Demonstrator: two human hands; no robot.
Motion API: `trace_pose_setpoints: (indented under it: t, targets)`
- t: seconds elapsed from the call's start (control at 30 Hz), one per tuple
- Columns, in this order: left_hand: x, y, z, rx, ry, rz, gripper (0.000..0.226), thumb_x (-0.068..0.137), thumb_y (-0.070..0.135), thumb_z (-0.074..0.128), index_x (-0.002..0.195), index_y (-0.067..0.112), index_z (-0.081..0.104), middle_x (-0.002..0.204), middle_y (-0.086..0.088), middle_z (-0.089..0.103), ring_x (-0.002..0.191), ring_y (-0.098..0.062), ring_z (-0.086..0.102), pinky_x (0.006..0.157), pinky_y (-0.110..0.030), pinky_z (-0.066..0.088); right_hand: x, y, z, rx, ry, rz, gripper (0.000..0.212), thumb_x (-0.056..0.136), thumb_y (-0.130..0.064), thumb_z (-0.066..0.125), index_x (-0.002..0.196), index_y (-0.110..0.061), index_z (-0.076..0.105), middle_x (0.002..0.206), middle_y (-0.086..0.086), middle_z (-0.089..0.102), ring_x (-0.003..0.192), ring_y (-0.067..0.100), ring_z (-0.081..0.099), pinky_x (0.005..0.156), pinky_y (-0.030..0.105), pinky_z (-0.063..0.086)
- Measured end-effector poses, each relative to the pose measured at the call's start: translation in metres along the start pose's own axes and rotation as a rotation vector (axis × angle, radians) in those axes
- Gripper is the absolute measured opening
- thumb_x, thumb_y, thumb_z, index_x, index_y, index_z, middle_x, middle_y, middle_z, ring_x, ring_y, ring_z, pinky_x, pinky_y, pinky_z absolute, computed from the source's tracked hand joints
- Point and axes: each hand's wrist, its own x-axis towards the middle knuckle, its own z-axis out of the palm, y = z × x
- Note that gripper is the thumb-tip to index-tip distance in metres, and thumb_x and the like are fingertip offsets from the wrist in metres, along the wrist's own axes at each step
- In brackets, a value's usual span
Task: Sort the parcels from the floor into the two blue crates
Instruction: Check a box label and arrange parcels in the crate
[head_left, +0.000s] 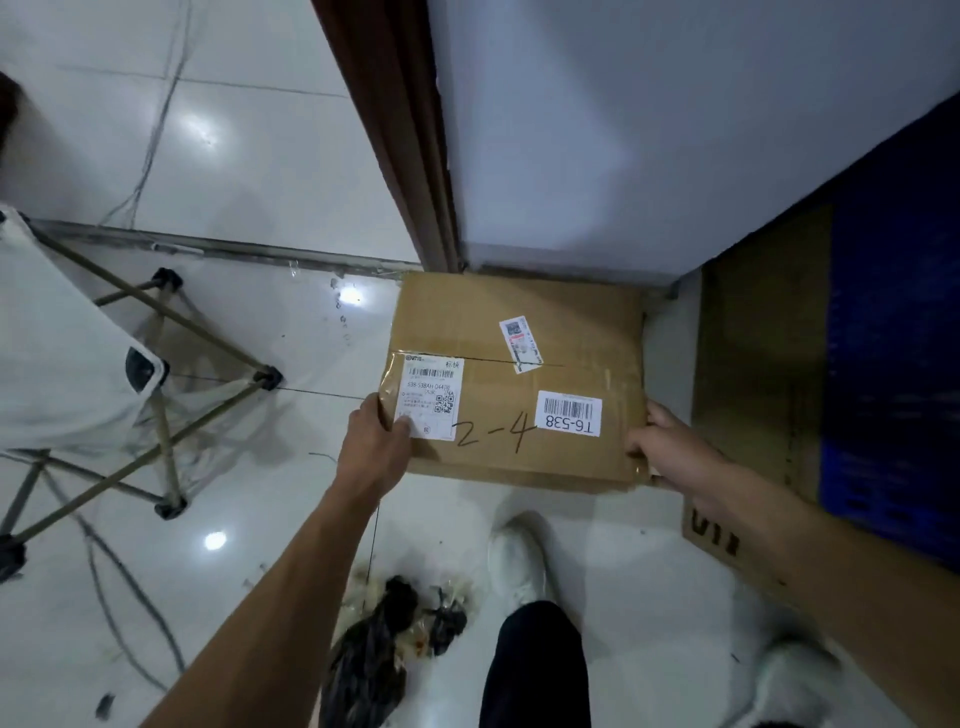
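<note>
A flat brown cardboard parcel (519, 374) lies by the wall corner, marked "2-4" with white labels, one reading T6-538. My left hand (376, 441) grips its near left corner, thumb on the shipping label. At the near right corner my right hand (670, 447) grips the edge, fingers curled round it. A blue crate (893, 364) stands at the right edge, its side partly covered by a cardboard sheet (753, 374).
A folding chair (78, 364) with thin legs stands at the left. The wall (649, 130) and a brown door frame (395, 130) rise behind the parcel. Dark rubbish (395, 634) lies on the white tiles beside my white shoe (519, 561). Cables trail at the lower left.
</note>
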Motion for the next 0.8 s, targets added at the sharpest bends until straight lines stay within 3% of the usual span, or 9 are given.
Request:
trace_pose_setpoints:
  t: [0.07, 0.17, 0.3, 0.43, 0.5, 0.63, 0.73, 0.8]
  targets:
    - [-0.039, 0.015, -0.014, -0.012, 0.019, 0.008, 0.033, 0.097, 0.022, 0.05, 0.129, 0.016, 0.053, 0.124, -0.001, 0.061, 0.107, -0.023, 0.059, 0.087, -0.038, 0.049, -0.041, -0.011, -0.019, -0.029, 0.005, -0.054, 0.057, 0.099, -0.023, 0.053, 0.151, -0.038, 0.036, 0.128, -0.004, 0.061, 0.114, 0.021, 0.058, 0.096, 0.044, 0.052]
    - [-0.108, 0.038, -0.038, -0.033, 0.058, 0.016, 0.035, 0.1, 0.024, 0.05, 0.135, 0.018, 0.05, 0.125, 0.001, 0.061, 0.107, -0.021, 0.057, 0.086, -0.037, 0.045, -0.108, -0.024, -0.047, -0.07, -0.016, -0.124, 0.062, 0.098, -0.022, 0.053, 0.153, -0.039, 0.032, 0.126, -0.004, 0.06, 0.109, 0.019, 0.057, 0.081, 0.036, 0.049]
    - [-0.208, 0.07, -0.062, -0.129, 0.13, 0.022, 0.038, 0.101, 0.024, 0.051, 0.138, 0.019, 0.049, 0.123, 0.002, 0.062, 0.105, -0.02, 0.057, 0.086, -0.036, 0.043, -0.202, -0.032, -0.085, -0.092, -0.048, -0.233, 0.069, 0.092, -0.013, 0.053, 0.151, -0.043, 0.032, 0.117, -0.008, 0.06, 0.107, 0.016, 0.057, 0.088, 0.041, 0.047]
    - [-0.299, 0.113, -0.069, -0.18, 0.168, 0.093, 0.035, 0.1, 0.024, 0.053, 0.135, 0.02, 0.052, 0.114, 0.001, 0.066, 0.088, -0.004, 0.059, 0.08, -0.033, 0.043, -0.288, -0.022, -0.142, -0.04, -0.049, -0.363, 0.073, 0.088, -0.002, 0.047, 0.145, -0.046, 0.033, 0.118, -0.011, 0.056, 0.1, 0.005, 0.052, 0.08, 0.027, 0.044]
    - [-0.344, 0.135, -0.071, -0.181, 0.19, 0.131, 0.034, 0.098, 0.026, 0.053, 0.132, 0.023, 0.054, 0.111, 0.003, 0.064, 0.087, -0.006, 0.059, 0.079, -0.036, 0.048, -0.327, -0.014, -0.172, -0.004, -0.047, -0.412, 0.064, 0.092, -0.011, 0.049, 0.146, -0.043, 0.037, 0.123, -0.01, 0.058, 0.107, 0.01, 0.055, 0.085, 0.03, 0.043]
    - [-0.426, 0.185, -0.076, -0.208, 0.212, 0.213, 0.031, 0.092, 0.042, 0.054, 0.121, 0.031, 0.055, 0.114, 0.002, 0.065, 0.101, -0.022, 0.063, 0.093, -0.05, 0.053, -0.395, 0.01, -0.238, 0.077, 0.001, -0.493, 0.06, 0.093, -0.032, 0.055, 0.15, -0.043, 0.038, 0.134, -0.009, 0.059, 0.113, 0.009, 0.057, 0.089, 0.031, 0.044]
    - [-0.482, 0.221, -0.069, -0.198, 0.21, 0.298, 0.059, 0.085, 0.059, 0.051, 0.136, 0.029, 0.051, 0.125, 0.002, 0.063, 0.111, -0.023, 0.062, 0.096, -0.052, 0.053, -0.44, 0.036, -0.292, 0.11, 0.053, -0.54, 0.069, 0.088, -0.045, 0.058, 0.152, -0.048, 0.033, 0.143, -0.007, 0.051, 0.123, 0.017, 0.054, 0.106, 0.043, 0.042]
    - [-0.521, 0.25, -0.058, -0.171, 0.235, 0.373, 0.059, 0.088, 0.059, 0.051, 0.139, 0.028, 0.05, 0.129, 0.001, 0.061, 0.114, -0.023, 0.06, 0.098, -0.051, 0.052, -0.462, 0.059, -0.329, 0.146, 0.082, -0.567, 0.072, 0.084, -0.05, 0.058, 0.152, -0.05, 0.032, 0.143, -0.006, 0.052, 0.123, 0.018, 0.054, 0.108, 0.046, 0.042]
